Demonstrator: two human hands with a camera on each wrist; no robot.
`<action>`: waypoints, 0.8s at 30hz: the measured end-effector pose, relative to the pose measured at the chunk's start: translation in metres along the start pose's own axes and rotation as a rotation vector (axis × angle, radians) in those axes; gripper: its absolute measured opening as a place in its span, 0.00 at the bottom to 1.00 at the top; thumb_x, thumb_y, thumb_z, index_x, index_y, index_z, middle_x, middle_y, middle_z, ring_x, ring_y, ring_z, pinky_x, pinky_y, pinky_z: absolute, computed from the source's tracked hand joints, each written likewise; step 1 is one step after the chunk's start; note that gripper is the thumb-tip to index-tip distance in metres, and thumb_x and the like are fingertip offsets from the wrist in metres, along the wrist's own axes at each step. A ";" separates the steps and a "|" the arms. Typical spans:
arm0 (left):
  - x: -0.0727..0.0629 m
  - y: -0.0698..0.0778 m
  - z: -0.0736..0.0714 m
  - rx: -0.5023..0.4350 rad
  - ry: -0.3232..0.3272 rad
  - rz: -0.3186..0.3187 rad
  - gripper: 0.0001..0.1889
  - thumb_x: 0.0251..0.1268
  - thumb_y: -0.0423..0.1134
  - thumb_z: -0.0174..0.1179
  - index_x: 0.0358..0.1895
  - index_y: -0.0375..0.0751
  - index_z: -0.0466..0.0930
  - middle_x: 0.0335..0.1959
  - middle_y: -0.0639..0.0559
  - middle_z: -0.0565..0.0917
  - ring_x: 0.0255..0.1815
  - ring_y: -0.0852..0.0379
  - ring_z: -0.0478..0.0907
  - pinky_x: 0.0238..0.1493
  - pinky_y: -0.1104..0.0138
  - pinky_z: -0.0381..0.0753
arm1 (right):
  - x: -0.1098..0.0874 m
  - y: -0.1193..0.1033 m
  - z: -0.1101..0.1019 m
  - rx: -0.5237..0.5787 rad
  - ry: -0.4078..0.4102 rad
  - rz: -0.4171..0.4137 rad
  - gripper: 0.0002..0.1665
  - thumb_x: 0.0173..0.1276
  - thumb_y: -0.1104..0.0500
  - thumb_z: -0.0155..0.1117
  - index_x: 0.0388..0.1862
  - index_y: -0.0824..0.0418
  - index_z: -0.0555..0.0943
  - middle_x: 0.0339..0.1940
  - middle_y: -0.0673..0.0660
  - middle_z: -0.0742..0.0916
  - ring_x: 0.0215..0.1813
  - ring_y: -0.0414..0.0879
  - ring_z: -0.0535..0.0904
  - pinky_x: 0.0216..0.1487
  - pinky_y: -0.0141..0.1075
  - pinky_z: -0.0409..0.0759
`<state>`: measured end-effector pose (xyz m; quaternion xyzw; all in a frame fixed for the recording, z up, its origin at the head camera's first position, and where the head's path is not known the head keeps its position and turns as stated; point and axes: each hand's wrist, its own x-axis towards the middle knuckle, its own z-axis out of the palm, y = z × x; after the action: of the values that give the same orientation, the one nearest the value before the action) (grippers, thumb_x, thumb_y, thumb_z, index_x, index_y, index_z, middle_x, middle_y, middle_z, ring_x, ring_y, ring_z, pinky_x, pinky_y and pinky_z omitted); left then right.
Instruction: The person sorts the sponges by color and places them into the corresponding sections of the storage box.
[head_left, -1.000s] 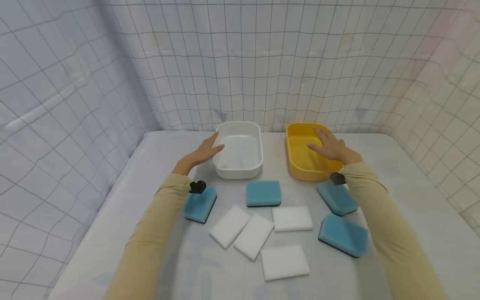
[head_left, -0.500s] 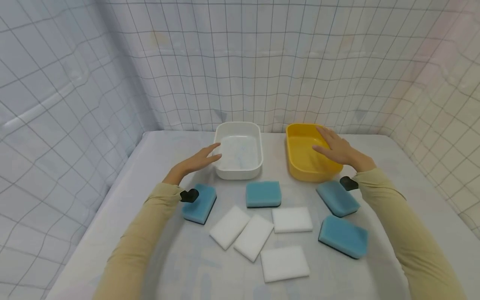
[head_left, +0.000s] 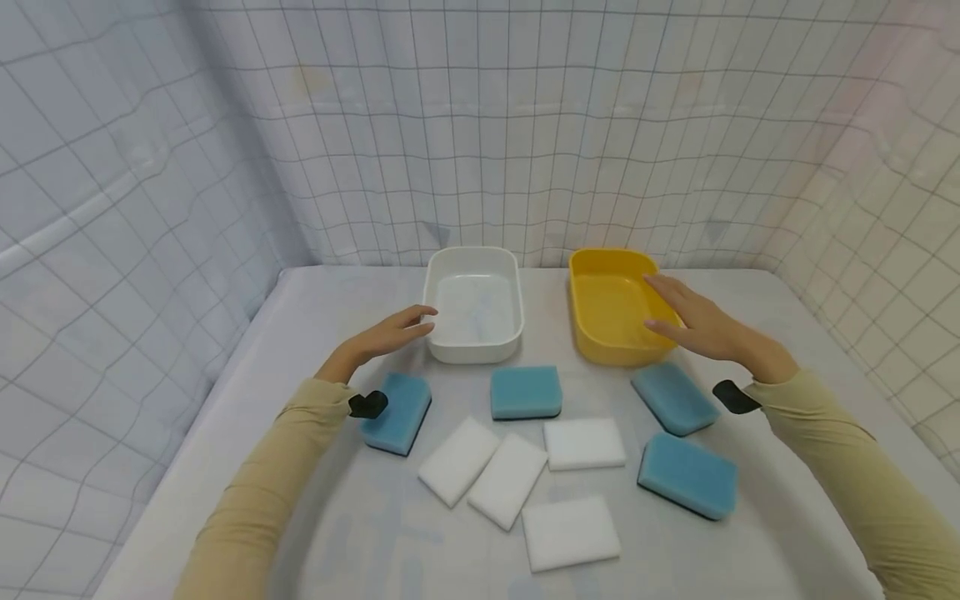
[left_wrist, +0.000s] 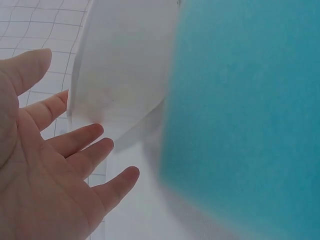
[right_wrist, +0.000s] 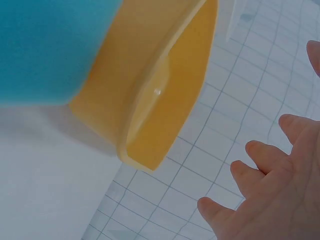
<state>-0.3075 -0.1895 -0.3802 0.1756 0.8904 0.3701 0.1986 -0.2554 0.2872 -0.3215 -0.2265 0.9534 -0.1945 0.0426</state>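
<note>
My left hand [head_left: 382,335] holds nothing, its fingertips at the left rim of a white tub [head_left: 476,353]. The left wrist view shows those fingers [left_wrist: 75,140] relaxed and spread beside the tub's wall. At the right side of a yellow tub [head_left: 611,310], my right hand [head_left: 701,323] hovers with fingers extended and nothing in them. A blue sponge [head_left: 397,415] with a dark underside lies below my left wrist. Close to my right wrist is another blue sponge [head_left: 675,398], which fills a corner of the right wrist view. Both tubs have nothing in them.
Between the arms lie a blue sponge [head_left: 527,392] near the white tub and several white sponge pads [head_left: 583,443]. One more blue sponge [head_left: 688,475] rests at the right. Gridded white curtains [head_left: 480,133] stand behind and on both sides of the white table [head_left: 360,550].
Both hands have drawn back toward me and outward, the left from the white tub's far left side, the right from over the yellow tub. The sponges and tubs stay where they were.
</note>
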 end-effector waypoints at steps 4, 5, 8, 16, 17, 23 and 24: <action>0.002 -0.001 0.003 -0.011 -0.003 0.023 0.28 0.73 0.52 0.42 0.70 0.44 0.54 0.75 0.39 0.51 0.76 0.37 0.46 0.72 0.42 0.51 | -0.026 0.000 0.005 0.030 -0.001 -0.008 0.43 0.71 0.47 0.52 0.77 0.53 0.43 0.77 0.67 0.50 0.75 0.69 0.45 0.66 0.68 0.47; 0.002 -0.002 0.004 -0.013 -0.002 0.031 0.28 0.73 0.51 0.42 0.70 0.44 0.54 0.75 0.39 0.51 0.76 0.37 0.46 0.72 0.43 0.50 | -0.032 0.000 0.006 0.040 0.001 -0.001 0.43 0.71 0.47 0.53 0.77 0.52 0.44 0.77 0.67 0.50 0.75 0.69 0.45 0.67 0.68 0.47; 0.002 -0.005 0.005 -0.022 0.002 0.058 0.27 0.73 0.49 0.44 0.69 0.43 0.54 0.75 0.39 0.51 0.76 0.36 0.46 0.72 0.42 0.49 | -0.047 0.000 0.010 0.065 0.000 0.011 0.43 0.70 0.48 0.54 0.77 0.51 0.44 0.77 0.66 0.51 0.75 0.69 0.45 0.65 0.69 0.47; 0.001 -0.009 0.007 -0.034 0.026 0.058 0.27 0.71 0.51 0.47 0.67 0.45 0.53 0.74 0.36 0.51 0.75 0.35 0.48 0.69 0.38 0.49 | -0.078 0.006 0.019 0.116 0.007 0.017 0.44 0.70 0.50 0.54 0.77 0.50 0.42 0.77 0.65 0.50 0.75 0.68 0.43 0.65 0.69 0.46; 0.001 -0.009 0.008 -0.035 0.026 0.061 0.27 0.71 0.51 0.47 0.67 0.46 0.53 0.75 0.36 0.51 0.75 0.35 0.47 0.69 0.38 0.49 | -0.082 0.006 0.020 0.122 0.015 0.014 0.45 0.70 0.50 0.54 0.77 0.49 0.42 0.77 0.65 0.50 0.75 0.68 0.44 0.65 0.69 0.47; 0.001 -0.011 0.011 -0.037 0.040 0.055 0.26 0.71 0.52 0.46 0.65 0.47 0.53 0.75 0.36 0.49 0.75 0.34 0.46 0.69 0.37 0.50 | -0.104 0.006 0.035 0.107 0.052 0.011 0.45 0.68 0.52 0.57 0.76 0.48 0.46 0.76 0.64 0.56 0.73 0.67 0.52 0.63 0.66 0.54; 0.002 -0.012 0.011 -0.034 0.045 0.052 0.26 0.71 0.52 0.46 0.65 0.47 0.53 0.75 0.36 0.49 0.75 0.34 0.47 0.69 0.37 0.50 | -0.107 0.006 0.038 0.095 0.054 0.014 0.44 0.68 0.52 0.58 0.76 0.47 0.46 0.75 0.64 0.58 0.72 0.66 0.54 0.62 0.66 0.56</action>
<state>-0.3055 -0.1902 -0.3961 0.1870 0.8834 0.3940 0.1717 -0.1555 0.3270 -0.3596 -0.2121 0.9455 -0.2454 0.0289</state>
